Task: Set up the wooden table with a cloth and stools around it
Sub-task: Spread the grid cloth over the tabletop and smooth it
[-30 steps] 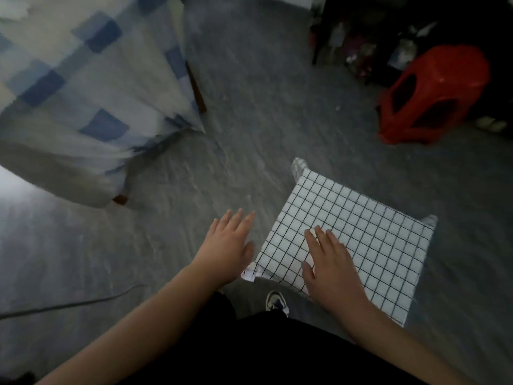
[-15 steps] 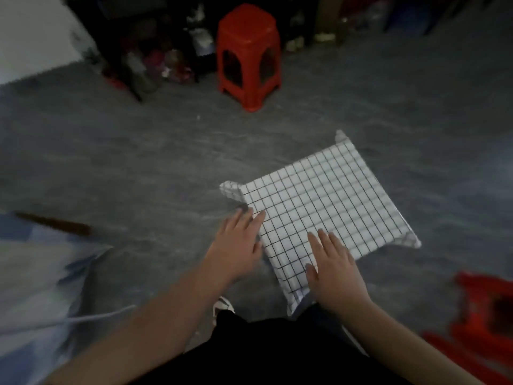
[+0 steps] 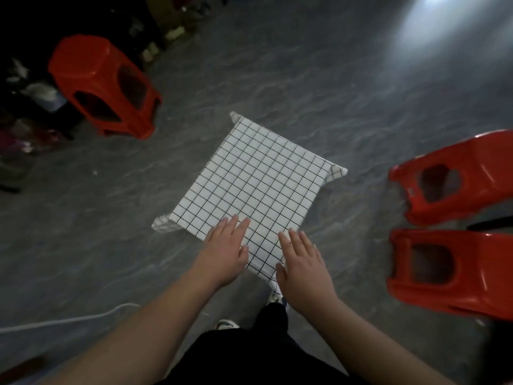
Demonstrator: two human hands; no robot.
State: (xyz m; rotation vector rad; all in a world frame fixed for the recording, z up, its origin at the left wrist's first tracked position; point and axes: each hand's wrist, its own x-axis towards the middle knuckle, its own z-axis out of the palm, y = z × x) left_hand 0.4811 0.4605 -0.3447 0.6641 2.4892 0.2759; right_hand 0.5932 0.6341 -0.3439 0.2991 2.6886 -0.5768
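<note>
One red plastic stool (image 3: 104, 84) stands upright at the far left on the grey floor (image 3: 291, 87), near dark clutter against the wall. A white cord (image 3: 69, 319) trails across the floor at lower left. At centre, the small table carries a white grid-checked cloth (image 3: 258, 184) — drawn flat over the top, corners folded down. The left hand (image 3: 226, 252) lies flat on the cloth's near edge, fingers straight and together. The right hand (image 3: 304, 266) rests likewise at the near corner, holding nothing. At right, two more red stools — one (image 3: 458, 176) beyond the other (image 3: 449, 270) — sit well apart from the table.
</note>
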